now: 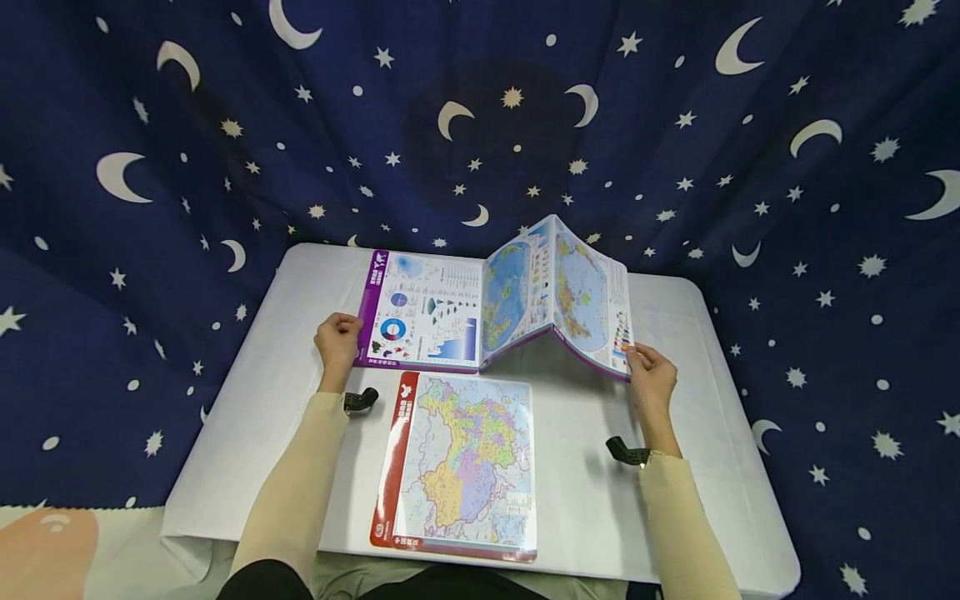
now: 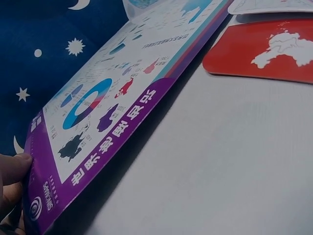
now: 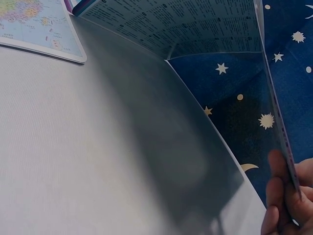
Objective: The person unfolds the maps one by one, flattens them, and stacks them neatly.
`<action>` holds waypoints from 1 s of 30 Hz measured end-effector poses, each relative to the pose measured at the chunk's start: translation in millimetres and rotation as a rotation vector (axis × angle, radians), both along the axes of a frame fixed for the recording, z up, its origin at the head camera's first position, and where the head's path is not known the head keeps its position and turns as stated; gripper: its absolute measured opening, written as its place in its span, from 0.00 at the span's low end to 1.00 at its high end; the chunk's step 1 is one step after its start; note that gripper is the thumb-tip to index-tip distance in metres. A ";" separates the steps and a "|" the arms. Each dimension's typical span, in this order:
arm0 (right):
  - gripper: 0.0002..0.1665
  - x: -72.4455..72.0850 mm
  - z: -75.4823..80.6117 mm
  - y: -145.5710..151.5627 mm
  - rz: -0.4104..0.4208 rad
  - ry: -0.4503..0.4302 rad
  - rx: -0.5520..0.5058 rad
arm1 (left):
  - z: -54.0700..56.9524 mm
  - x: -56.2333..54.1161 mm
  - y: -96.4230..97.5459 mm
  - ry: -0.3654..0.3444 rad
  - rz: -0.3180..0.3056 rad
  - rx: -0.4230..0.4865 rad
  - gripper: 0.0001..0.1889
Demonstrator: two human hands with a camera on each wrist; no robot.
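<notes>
Navy cloth [image 1: 517, 183] with pale moons and stars, draped from 9 o'clock over 12 to 3 behind the white table [image 1: 577, 517]. Cream left sleeve [image 1: 296, 483] at 8 o'clock, leading up to the left hand [image 1: 337, 342] at 10 o'clock. Pinches a purple margin there, thumb on top and fingers at the edge beneath. Next, a small black left wrist device [image 1: 362, 400]. At 12 o'clock on the table, the folding map sheet [image 1: 513, 300]: left panel low, printed with charts and a blue ring; then two world-map panels, meeting in a raised ridge like a tent. Just beside its near edge, towards 6 o'clock, a red-bordered map sheet [image 1: 468, 467], lying flat. Farther right, a black right wrist device [image 1: 627, 452]. At 3 o'clock, the right hand [image 1: 652, 375], holding the folding sheet's far-right corner between thumb and fingers, that panel lifted clear with shadow below. Last, at 4 o'clock, the cream right sleeve [image 1: 686, 525].
</notes>
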State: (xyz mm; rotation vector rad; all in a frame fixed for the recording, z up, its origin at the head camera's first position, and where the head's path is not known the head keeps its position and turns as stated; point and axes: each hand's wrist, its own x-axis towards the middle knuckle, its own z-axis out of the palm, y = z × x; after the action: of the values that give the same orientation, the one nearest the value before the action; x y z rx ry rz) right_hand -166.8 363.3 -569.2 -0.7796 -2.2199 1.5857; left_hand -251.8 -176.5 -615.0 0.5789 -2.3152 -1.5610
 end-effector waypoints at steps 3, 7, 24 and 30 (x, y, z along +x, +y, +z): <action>0.22 0.5 0.2 1.5 -0.002 0.004 -0.004 | -0.3 0.1 -1.3 0.001 0.003 -0.005 0.07; 0.22 1.8 0.8 3.3 0.006 0.003 0.008 | -0.3 1.1 -3.2 0.001 0.000 -0.016 0.08; 0.24 1.4 -0.8 15.3 0.010 -0.039 0.054 | -1.1 0.9 -9.7 -0.009 0.014 -0.044 0.08; 0.23 2.5 -3.5 18.9 0.015 -0.036 0.084 | -1.8 1.9 -10.6 -0.011 0.021 -0.045 0.07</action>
State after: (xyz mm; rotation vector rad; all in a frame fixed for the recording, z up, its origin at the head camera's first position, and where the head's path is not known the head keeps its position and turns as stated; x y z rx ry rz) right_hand -164.4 382.2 -572.7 -0.7749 -2.3067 1.4863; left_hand -249.9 -187.1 -616.8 0.5999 -2.3385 -1.4957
